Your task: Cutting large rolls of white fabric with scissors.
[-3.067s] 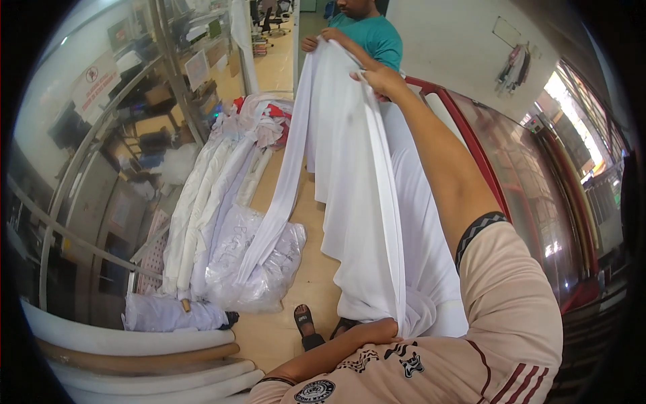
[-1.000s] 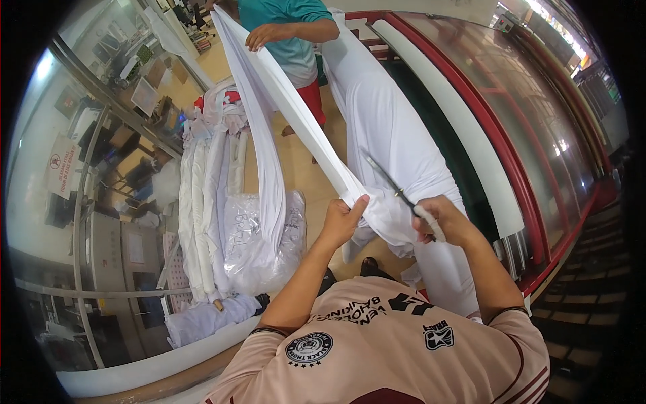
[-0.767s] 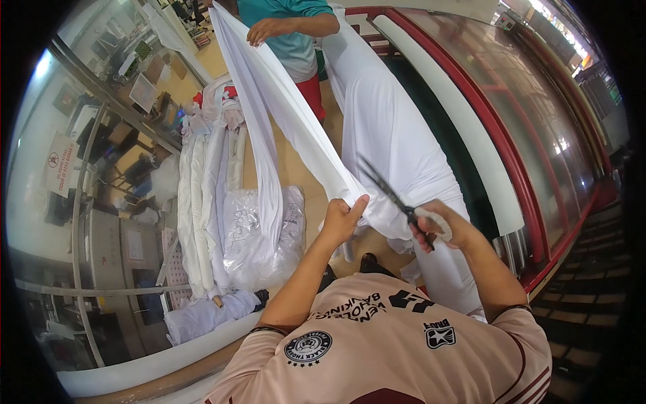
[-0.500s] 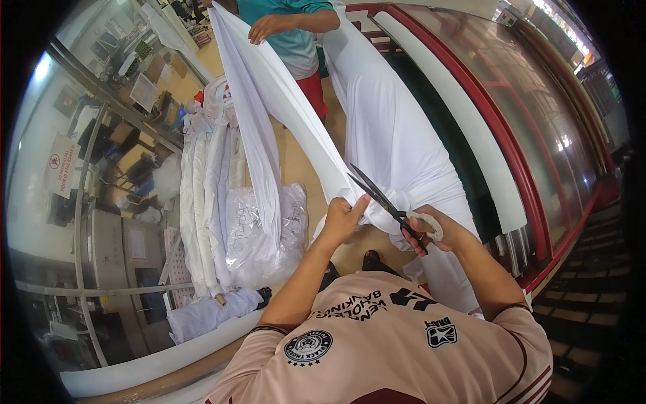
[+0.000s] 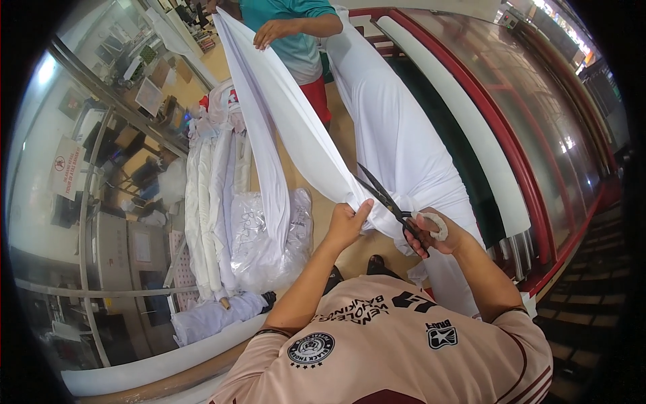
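My left hand (image 5: 350, 221) is closed on a gathered edge of a long white cloth (image 5: 306, 135), thumb on top. My right hand (image 5: 431, 236) grips black scissors (image 5: 380, 192) with a pale wrapped handle loop. Their blades lie at the cloth's edge, just above and right of my left thumb. A co-worker (image 5: 286, 67) in a teal top and red shorts holds the far part of the cloth with a hand (image 5: 269, 30), so it slants between us. A broad draped mass of white fabric (image 5: 397, 114) lies to the right, behind the scissors.
A red-framed machine (image 5: 531, 135) with a dark green band runs along the right. White fabric rolls (image 5: 202, 202), a plastic-wrapped bundle (image 5: 269, 262) and a bundled roll (image 5: 215, 320) lie on the left floor, beside a glass partition (image 5: 87, 249). More rolls (image 5: 114, 377) lie at lower left.
Since the earliest frame, my right hand has come down from the raised cloth and now holds scissors. Over the last second the blades moved leftward onto the cloth edge beside my left hand.
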A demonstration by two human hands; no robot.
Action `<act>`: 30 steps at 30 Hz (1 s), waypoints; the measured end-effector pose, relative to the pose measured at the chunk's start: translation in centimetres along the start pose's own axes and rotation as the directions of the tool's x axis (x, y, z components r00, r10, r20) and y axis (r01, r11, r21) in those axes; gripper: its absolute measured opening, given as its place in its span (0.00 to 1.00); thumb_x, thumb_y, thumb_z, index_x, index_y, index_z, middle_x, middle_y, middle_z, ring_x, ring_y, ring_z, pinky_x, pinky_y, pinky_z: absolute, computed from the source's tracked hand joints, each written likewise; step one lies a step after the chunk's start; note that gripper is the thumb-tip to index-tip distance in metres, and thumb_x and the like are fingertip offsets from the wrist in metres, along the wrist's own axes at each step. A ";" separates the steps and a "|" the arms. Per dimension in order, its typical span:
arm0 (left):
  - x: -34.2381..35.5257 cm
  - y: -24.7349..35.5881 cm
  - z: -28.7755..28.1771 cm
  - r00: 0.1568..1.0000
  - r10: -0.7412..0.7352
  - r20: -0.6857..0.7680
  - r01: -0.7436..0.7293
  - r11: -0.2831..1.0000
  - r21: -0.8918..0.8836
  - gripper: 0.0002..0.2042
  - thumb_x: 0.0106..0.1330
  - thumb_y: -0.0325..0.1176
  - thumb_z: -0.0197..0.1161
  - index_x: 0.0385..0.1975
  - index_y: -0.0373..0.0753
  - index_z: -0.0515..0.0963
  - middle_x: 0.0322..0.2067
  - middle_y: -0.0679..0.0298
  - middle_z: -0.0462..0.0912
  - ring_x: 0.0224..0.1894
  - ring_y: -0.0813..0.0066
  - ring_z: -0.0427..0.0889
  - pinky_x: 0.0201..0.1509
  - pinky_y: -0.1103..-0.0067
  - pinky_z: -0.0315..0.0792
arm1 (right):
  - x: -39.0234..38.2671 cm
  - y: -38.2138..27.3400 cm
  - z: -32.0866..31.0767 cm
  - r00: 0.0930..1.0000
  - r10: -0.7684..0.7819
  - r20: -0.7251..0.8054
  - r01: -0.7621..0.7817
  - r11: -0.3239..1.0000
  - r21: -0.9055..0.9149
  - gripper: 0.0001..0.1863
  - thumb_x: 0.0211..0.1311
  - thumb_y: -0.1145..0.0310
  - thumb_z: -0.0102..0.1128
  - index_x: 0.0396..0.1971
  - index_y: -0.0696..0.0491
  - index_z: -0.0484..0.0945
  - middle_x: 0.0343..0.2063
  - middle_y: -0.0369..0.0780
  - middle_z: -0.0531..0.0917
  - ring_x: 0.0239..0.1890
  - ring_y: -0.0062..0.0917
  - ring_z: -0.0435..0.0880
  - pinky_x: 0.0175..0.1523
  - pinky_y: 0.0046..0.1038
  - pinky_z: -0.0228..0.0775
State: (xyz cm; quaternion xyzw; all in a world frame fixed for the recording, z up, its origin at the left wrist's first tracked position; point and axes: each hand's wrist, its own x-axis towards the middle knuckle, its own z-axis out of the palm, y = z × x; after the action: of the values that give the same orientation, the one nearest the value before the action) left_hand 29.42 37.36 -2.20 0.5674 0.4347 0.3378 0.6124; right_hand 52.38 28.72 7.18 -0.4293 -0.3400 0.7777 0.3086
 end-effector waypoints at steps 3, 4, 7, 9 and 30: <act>-0.3 0.8 0.5 0.998 0.050 -0.034 -0.051 0.998 -0.033 0.15 0.68 0.37 0.60 0.25 0.30 0.80 0.20 0.71 0.77 0.23 0.86 0.69 0.26 0.82 0.65 | 0.0 0.2 0.0 0.998 -0.040 0.058 0.039 0.999 0.026 0.29 0.57 0.39 0.59 0.26 0.55 0.75 0.18 0.36 0.75 0.18 0.21 0.76 0.21 0.23 0.70; -0.4 1.0 0.7 0.995 0.076 -0.072 -0.081 0.995 -0.064 0.18 0.67 0.38 0.60 0.18 0.31 0.78 0.15 0.73 0.74 0.19 0.86 0.66 0.22 0.80 0.61 | 0.0 0.3 -0.1 0.998 -0.021 0.059 0.019 0.999 0.025 0.29 0.57 0.39 0.59 0.26 0.55 0.75 0.18 0.36 0.75 0.18 0.21 0.76 0.21 0.23 0.70; -0.5 1.4 0.9 0.993 0.113 -0.038 -0.118 0.979 -0.167 0.17 0.67 0.37 0.60 0.21 0.30 0.79 0.16 0.72 0.75 0.20 0.86 0.67 0.24 0.81 0.63 | 0.2 0.7 0.0 1.000 -0.013 0.015 0.014 1.000 -0.010 0.28 0.58 0.39 0.58 0.26 0.55 0.75 0.18 0.35 0.75 0.18 0.21 0.76 0.21 0.23 0.70; -0.4 1.4 0.5 0.999 0.039 -0.028 -0.041 0.996 -0.079 0.15 0.68 0.36 0.60 0.25 0.30 0.80 0.20 0.72 0.77 0.22 0.87 0.69 0.26 0.83 0.64 | 0.3 0.9 0.0 1.000 0.007 0.006 -0.007 1.000 0.018 0.27 0.59 0.41 0.58 0.25 0.55 0.75 0.18 0.36 0.75 0.18 0.20 0.76 0.21 0.23 0.69; -3.6 -2.1 1.5 0.996 -0.053 0.076 0.029 0.956 0.291 0.19 0.66 0.39 0.62 0.18 0.31 0.76 0.10 0.68 0.69 0.15 0.85 0.61 0.16 0.76 0.58 | 12.9 -10.3 3.7 0.953 -0.270 -0.136 0.252 0.958 -0.140 0.31 0.59 0.37 0.54 0.19 0.55 0.72 0.12 0.36 0.73 0.09 0.21 0.70 0.13 0.22 0.60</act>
State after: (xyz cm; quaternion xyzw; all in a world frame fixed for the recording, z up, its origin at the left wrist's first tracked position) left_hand 29.17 33.21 -3.75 0.6552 0.4652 0.2339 0.5473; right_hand 45.39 43.70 10.88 -0.4573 -0.4153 0.6725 0.4077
